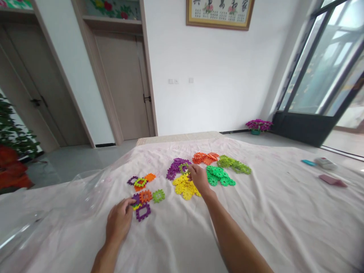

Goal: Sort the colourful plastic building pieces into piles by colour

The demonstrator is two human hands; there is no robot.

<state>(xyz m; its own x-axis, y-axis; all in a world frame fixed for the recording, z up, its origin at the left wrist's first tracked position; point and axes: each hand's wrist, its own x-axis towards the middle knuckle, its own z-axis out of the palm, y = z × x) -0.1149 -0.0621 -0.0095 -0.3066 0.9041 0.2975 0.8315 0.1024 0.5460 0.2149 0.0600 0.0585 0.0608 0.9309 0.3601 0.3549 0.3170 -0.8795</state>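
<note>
On a white cloth (pixel 256 212) lie piles of flat toothed plastic tiles sorted by colour: purple (pixel 176 166), orange (pixel 203 157), olive green (pixel 234 165), bright green (pixel 219 176) and yellow (pixel 184 185). My right hand (pixel 199 178) reaches over the yellow pile, fingers pinched on a light green square frame tile (pixel 183 168) at the purple pile's edge. My left hand (pixel 121 220) rests on the cloth, fingertips closed on a small joined cluster of purple, yellow and orange tiles (pixel 141 204). A green tile (pixel 158 195) lies beside it.
Another small cluster of purple, green and orange tiles (pixel 140 181) sits further back left. Clear plastic sheeting (pixel 85 182) covers the left edge. A blue item (pixel 309 162), a pale box (pixel 325 163) and a pink item (pixel 332 180) lie at the right. Doors and a glass window stand behind.
</note>
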